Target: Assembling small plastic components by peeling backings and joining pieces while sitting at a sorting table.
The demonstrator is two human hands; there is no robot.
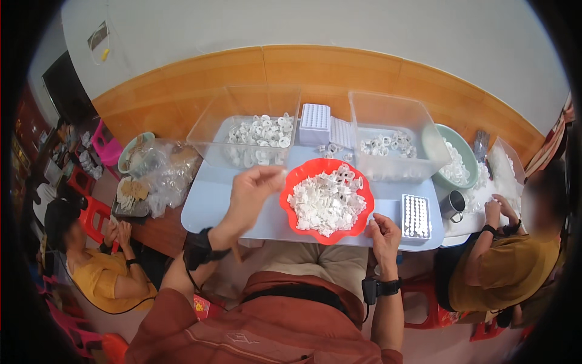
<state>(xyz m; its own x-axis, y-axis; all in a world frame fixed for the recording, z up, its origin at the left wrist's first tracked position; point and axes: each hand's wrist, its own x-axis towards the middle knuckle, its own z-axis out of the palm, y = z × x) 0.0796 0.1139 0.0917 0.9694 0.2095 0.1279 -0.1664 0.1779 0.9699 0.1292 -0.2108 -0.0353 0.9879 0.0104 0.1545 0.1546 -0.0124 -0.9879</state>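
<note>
A scalloped red plastic bowl point(328, 239) of small white plastic pieces point(327, 203) sits mid-frame. The left hand point(256, 187), left of it, and the right hand point(386, 236), lower right, curl their fingers; whether either pinches anything, I cannot tell.

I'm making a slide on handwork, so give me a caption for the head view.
Left hand raised beside a red scalloped bowl heaped with small white parts, right hand close to its right side.

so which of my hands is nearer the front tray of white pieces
Right: right hand just left of the tray; left hand farther off, across the red bowl.
</note>
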